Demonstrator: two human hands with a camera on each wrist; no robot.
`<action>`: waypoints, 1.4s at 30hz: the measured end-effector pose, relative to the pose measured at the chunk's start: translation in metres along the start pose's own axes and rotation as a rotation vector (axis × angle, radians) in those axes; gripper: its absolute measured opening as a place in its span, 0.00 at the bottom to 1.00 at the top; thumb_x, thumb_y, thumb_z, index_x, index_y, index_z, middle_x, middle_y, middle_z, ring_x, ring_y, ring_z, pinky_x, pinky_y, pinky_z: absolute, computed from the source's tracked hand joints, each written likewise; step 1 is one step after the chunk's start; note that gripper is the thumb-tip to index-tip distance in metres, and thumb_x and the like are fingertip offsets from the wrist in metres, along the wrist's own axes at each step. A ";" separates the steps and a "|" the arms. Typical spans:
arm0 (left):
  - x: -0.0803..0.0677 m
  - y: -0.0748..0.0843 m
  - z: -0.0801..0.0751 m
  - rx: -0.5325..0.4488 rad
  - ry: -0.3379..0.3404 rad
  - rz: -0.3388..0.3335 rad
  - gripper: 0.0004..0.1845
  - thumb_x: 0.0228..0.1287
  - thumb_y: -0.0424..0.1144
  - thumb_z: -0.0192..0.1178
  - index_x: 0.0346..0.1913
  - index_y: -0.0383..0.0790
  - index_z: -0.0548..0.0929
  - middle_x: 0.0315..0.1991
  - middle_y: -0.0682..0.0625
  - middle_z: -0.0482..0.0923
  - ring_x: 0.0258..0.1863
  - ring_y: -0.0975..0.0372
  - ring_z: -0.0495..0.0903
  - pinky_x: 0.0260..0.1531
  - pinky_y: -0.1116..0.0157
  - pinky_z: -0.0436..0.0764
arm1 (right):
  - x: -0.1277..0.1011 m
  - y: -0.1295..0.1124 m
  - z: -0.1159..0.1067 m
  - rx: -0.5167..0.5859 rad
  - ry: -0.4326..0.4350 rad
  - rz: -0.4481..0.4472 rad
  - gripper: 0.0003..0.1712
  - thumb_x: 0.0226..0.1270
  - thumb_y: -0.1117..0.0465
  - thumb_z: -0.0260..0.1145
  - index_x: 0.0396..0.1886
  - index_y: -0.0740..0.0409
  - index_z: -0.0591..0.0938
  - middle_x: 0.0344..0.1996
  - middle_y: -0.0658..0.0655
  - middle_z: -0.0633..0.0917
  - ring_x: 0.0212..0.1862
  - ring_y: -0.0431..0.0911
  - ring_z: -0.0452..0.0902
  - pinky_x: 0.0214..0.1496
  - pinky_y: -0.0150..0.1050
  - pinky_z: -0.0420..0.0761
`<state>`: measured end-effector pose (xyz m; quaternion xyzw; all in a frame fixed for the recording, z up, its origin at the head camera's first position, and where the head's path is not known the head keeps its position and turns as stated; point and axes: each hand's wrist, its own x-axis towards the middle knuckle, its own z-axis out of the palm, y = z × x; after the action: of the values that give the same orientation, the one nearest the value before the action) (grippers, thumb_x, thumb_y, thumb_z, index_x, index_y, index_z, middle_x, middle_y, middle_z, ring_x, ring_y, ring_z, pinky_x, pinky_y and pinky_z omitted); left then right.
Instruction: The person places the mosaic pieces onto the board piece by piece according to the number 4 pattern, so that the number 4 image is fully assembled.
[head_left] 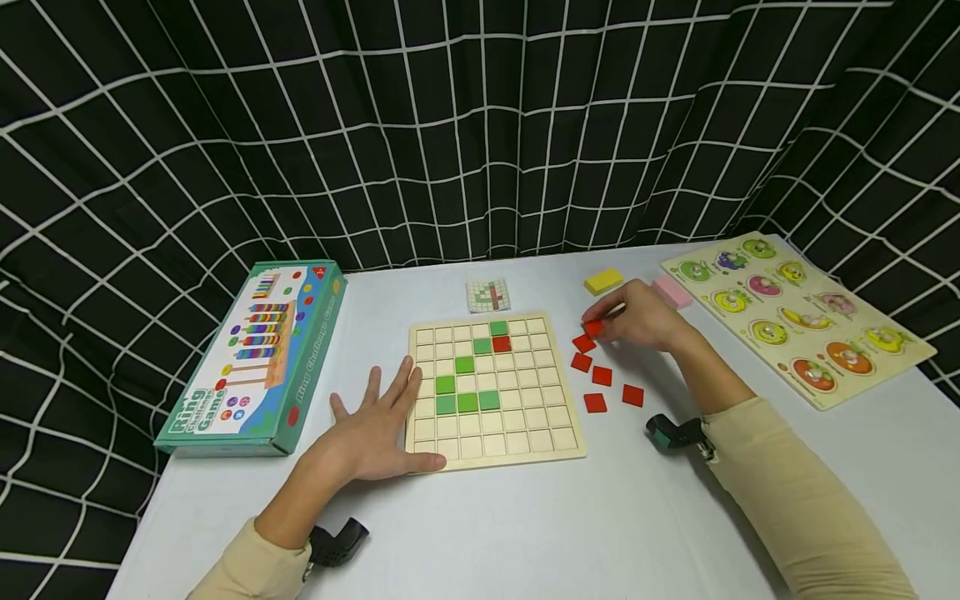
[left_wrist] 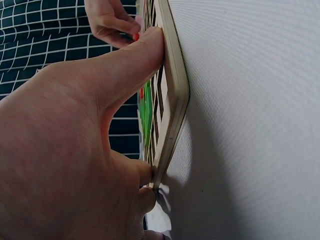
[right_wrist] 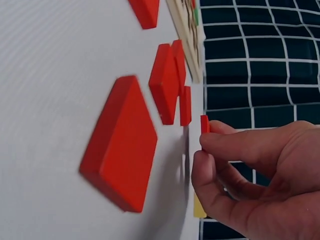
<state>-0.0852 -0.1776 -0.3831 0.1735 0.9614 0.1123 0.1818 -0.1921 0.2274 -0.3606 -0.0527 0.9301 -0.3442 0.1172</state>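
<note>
Head view: right hand (head_left: 641, 315) pinches a red square tile (head_left: 593, 327) near the wooden grid board's (head_left: 517, 420) right edge. Steady its near-left corner with the left hand's (head_left: 371, 437) spread fingers.

White table (head_left: 517, 533) under the grip (head_left: 637, 315), and past it there's this black curtain (head_left: 420, 125) with white grid lines, kinda rumpled, that runs round to the grip's left and right too. Shadows (left_wrist: 210, 170) look pretty soft.

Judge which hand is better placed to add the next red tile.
Probably the right hand: it pinches a red square tile, while the left hand touches the wooden grid board.
</note>
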 end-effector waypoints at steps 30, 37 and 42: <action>0.001 -0.001 0.000 -0.011 0.001 0.003 0.69 0.54 0.76 0.66 0.86 0.44 0.42 0.87 0.50 0.31 0.84 0.37 0.33 0.59 0.14 0.39 | 0.000 -0.053 0.021 0.122 -0.017 0.009 0.15 0.62 0.70 0.71 0.49 0.60 0.91 0.50 0.64 0.86 0.36 0.56 0.82 0.37 0.43 0.82; 0.001 0.000 0.000 -0.008 0.001 0.002 0.69 0.54 0.76 0.66 0.86 0.43 0.42 0.87 0.50 0.31 0.83 0.36 0.34 0.59 0.14 0.40 | 0.003 -0.065 0.030 0.127 -0.032 0.018 0.15 0.62 0.69 0.71 0.48 0.58 0.91 0.51 0.64 0.85 0.38 0.55 0.79 0.34 0.45 0.84; 0.001 -0.001 0.000 -0.009 -0.004 0.002 0.69 0.54 0.76 0.66 0.86 0.44 0.41 0.87 0.50 0.30 0.84 0.36 0.33 0.59 0.14 0.39 | 0.006 -0.072 0.036 0.112 -0.020 -0.004 0.15 0.61 0.69 0.73 0.48 0.57 0.92 0.52 0.63 0.87 0.49 0.54 0.74 0.35 0.39 0.79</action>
<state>-0.0861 -0.1780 -0.3837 0.1738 0.9603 0.1164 0.1845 -0.1871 0.1493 -0.3408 -0.0514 0.9081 -0.3952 0.1283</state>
